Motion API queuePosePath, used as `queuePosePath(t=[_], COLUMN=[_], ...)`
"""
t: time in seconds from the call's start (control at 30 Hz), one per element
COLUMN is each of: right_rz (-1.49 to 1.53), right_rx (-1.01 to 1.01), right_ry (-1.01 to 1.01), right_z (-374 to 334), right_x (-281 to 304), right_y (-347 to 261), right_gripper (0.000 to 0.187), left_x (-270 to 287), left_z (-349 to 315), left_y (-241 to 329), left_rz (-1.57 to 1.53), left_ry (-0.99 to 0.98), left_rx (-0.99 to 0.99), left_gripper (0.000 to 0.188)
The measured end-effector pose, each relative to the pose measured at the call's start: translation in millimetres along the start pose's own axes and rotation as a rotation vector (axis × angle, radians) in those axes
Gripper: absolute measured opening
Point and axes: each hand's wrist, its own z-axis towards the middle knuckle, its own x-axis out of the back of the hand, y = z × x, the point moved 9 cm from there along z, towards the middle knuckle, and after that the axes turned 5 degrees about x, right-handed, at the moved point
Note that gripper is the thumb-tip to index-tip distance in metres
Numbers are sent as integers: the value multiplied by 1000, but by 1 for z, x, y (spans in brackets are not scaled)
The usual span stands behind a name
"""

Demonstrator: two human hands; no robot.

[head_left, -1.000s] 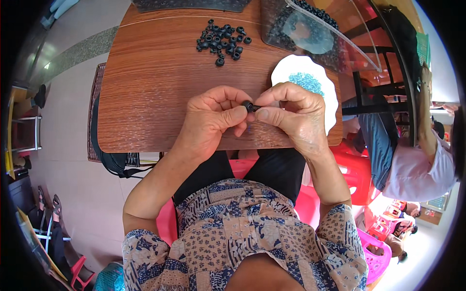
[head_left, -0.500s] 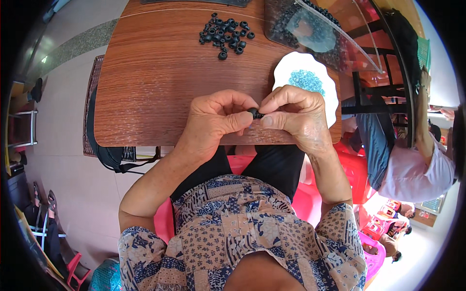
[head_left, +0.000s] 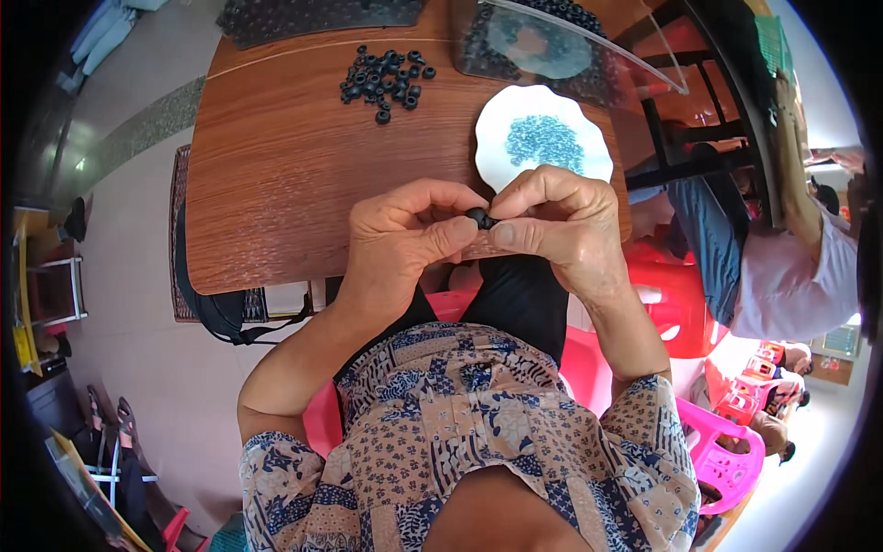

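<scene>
Both hands meet above the table's near edge, pinching one small black rounded part [head_left: 479, 217] between them. My left hand [head_left: 402, 241] grips its left end between thumb and index finger. The thumb and index finger of my right hand [head_left: 572, 219] close on its right end. Fingers cover much of the part, so its full shape is hidden. Just beyond my right hand lies a white scalloped plate [head_left: 492, 152] with a heap of tiny blue translucent pieces [head_left: 544, 144]. A pile of similar small black parts [head_left: 384, 81] sits farther off on the wooden table [head_left: 276, 175].
A clear plastic tub [head_left: 543, 46] of black parts stands at the far right, beside a dark tray [head_left: 317, 20] at the far edge. A black bag strap [head_left: 207, 308] hangs at the left. Another person [head_left: 791, 267] sits at the right near a red stool [head_left: 676, 313].
The view has shifted, so the table, plate and pile appear moved left. Both hands keep their pinch on the black part, which has barely turned.
</scene>
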Motion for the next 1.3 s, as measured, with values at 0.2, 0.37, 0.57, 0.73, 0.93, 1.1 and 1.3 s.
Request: queuePosePath(t=[0.2, 0.37, 0.57, 0.73, 0.93, 1.1, 1.3], right_rz=[192, 174, 152, 127, 136, 164, 154], right_rx=[-16, 13, 2, -28, -95, -146, -131], right_ry=[-23, 9, 13, 11, 11, 3, 28], right_z=[-13, -20, -21, -20, -18, -17, -14], right_x=[11, 17, 21, 24, 27, 29, 33], right_y=[-3, -12, -12, -8, 1, 17, 24], right_gripper=[14, 14, 14, 14, 14, 14, 15], left_x=[-24, -37, -36, -35, -31, -28, -25], left_z=[0, 0, 0, 1, 1, 2, 3], left_y=[-10, -12, -8, -8, -13, -21, -22], left_rz=[-297, -321, -198, -130, -73, -42, 36], left_ry=[-130, -150, -76, -52, -36, -33, 5], left_rx=[147, 175, 111, 94, 74, 93, 101], left_gripper=[17, 18, 17, 16, 16, 15, 15])
